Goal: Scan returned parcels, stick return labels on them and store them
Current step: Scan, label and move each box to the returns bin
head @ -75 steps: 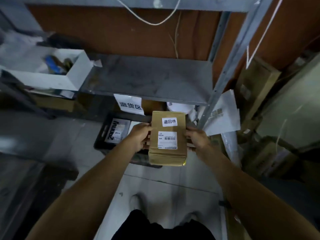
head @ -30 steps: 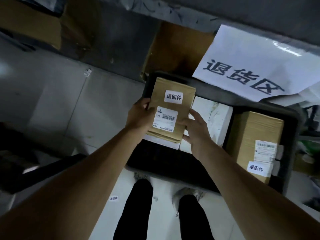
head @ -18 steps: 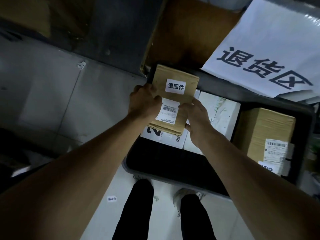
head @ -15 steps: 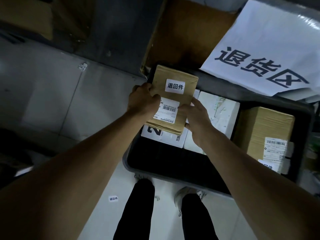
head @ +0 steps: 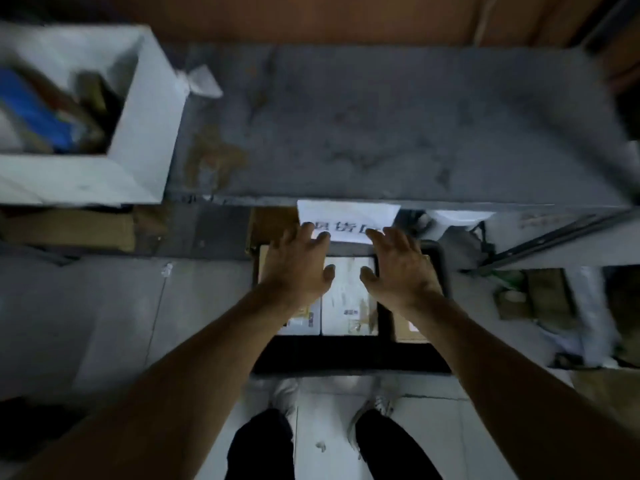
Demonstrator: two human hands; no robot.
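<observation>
Both hands hover empty and spread above the black crate of returned parcels at the centre of the frame.

The left hand (head: 297, 268) and right hand (head: 401, 268) hold nothing, fingers straight and apart, fingertips overlapping the white paper sign (head: 348, 219) that hangs from the front edge of the grey metal shelf (head: 381, 123). Below them the black crate (head: 349, 358) sits on the floor under the shelf; inside it lie a white parcel (head: 348, 306) between the wrists, a brown parcel (head: 408, 329) right of it, and another partly hidden under the left wrist. A white open box (head: 138, 133) stands on the shelf, upper left. The picture is blurred.
</observation>
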